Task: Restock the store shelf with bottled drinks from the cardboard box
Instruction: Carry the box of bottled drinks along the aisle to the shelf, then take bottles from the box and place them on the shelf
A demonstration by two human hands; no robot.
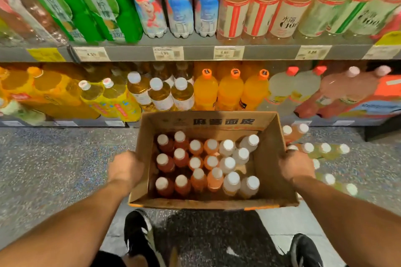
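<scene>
An open cardboard box is held up in front of the store shelf, above the floor. My left hand grips its left wall and my right hand grips its right wall. Inside stand several white-capped bottled drinks: dark red ones on the left, orange ones in the middle, pale ones on the right. The shelf's upper level holds green, clear, pink and pale yellow bottles. Its lower level holds yellow, amber and orange bottles.
More white-capped bottles stand on the speckled floor to the right of the box. Price tags line the shelf edge. My black shoes are below the box. A dark block sits at the far right by the shelf base.
</scene>
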